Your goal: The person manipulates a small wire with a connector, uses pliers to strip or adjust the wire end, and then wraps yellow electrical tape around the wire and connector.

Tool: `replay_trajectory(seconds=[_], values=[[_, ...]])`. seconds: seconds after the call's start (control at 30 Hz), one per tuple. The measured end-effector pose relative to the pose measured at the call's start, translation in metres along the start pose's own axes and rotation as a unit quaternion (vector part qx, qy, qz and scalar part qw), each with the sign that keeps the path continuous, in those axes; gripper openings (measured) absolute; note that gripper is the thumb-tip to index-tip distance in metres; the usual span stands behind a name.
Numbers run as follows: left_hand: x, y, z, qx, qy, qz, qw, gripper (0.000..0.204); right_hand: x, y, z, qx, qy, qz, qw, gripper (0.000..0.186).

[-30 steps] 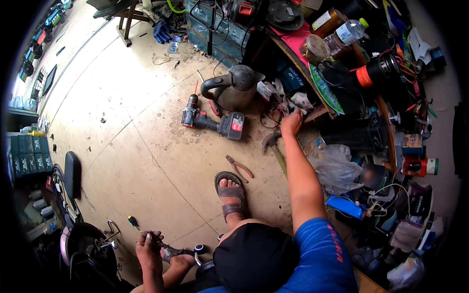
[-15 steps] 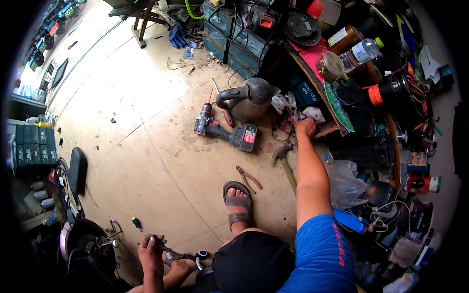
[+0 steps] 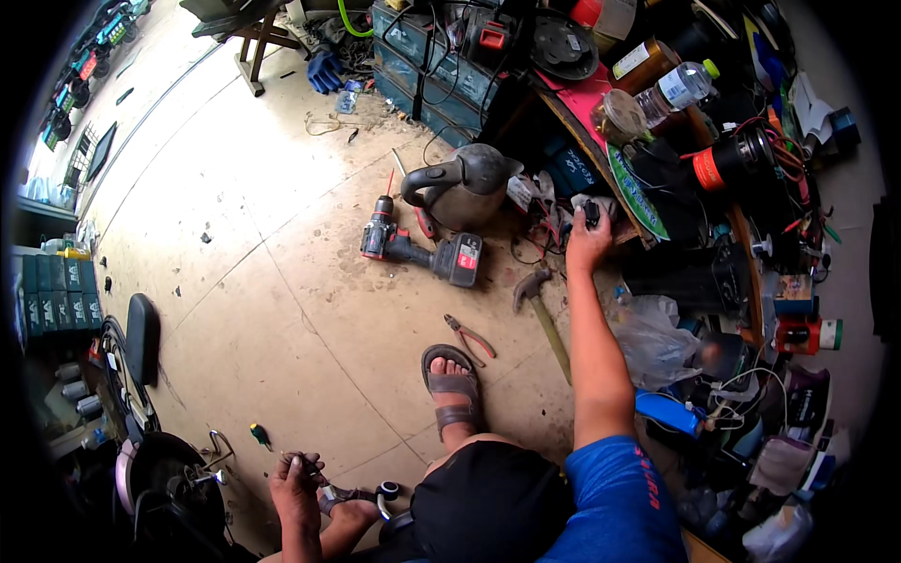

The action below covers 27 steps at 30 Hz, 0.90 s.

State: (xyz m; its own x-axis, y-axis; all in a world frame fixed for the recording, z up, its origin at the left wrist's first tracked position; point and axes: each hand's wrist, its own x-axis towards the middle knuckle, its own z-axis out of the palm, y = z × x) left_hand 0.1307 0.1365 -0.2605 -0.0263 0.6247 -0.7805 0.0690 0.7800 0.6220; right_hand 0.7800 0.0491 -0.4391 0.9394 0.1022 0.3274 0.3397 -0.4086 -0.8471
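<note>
My left hand (image 3: pixel 295 488) is closed around a small dark item (image 3: pixel 308 465); a small green-and-yellow piece (image 3: pixel 260 434) is just beyond it. At the cluttered shelf, my right hand (image 3: pixel 589 240) grips a small black object (image 3: pixel 591 213), a pale cloth or bag behind it. Left of that hand are a kettle (image 3: pixel 477 193) and a cordless drill (image 3: pixel 422 251). Below it on the floor (image 3: pixel 310 338) lie a hammer (image 3: pixel 544 324) and red-handled pliers (image 3: pixel 471 340).
Cluttered shelves (image 3: pixel 657 227) line the right, with bottles (image 3: pixel 678 86) and cables. Stacked blue-grey cases (image 3: pixel 441 80) stand at the back. A stool (image 3: pixel 253 42) is at the upper left; a black padded piece (image 3: pixel 142 338) and stacked boxes (image 3: pixel 56 296) are left.
My right hand has lifted slightly from among the wires and cloth, and a small black object now shows in its fingers. The whole view has shifted slightly; my left hand keeps its grip.
</note>
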Motion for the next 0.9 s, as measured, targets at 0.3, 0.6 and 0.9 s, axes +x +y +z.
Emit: replay_trajectory(seconds=[0.3,0.6,0.9], values=[[0.001,0.003,0.003,-0.002,-0.006,0.005,1.000,0.010,-0.020,-0.013,0.008,0.250,-0.062,0.094,0.962,0.038],[0.003,-0.001,0.002,0.000,-0.020,0.007,1.000,0.011,-0.034,-0.007,-0.009,0.355,-0.081,0.229,0.903,0.043],[0.005,-0.001,0.005,0.006,-0.021,0.005,1.000,0.011,-0.032,-0.009,-0.021,0.424,-0.076,0.289,0.855,0.049]])
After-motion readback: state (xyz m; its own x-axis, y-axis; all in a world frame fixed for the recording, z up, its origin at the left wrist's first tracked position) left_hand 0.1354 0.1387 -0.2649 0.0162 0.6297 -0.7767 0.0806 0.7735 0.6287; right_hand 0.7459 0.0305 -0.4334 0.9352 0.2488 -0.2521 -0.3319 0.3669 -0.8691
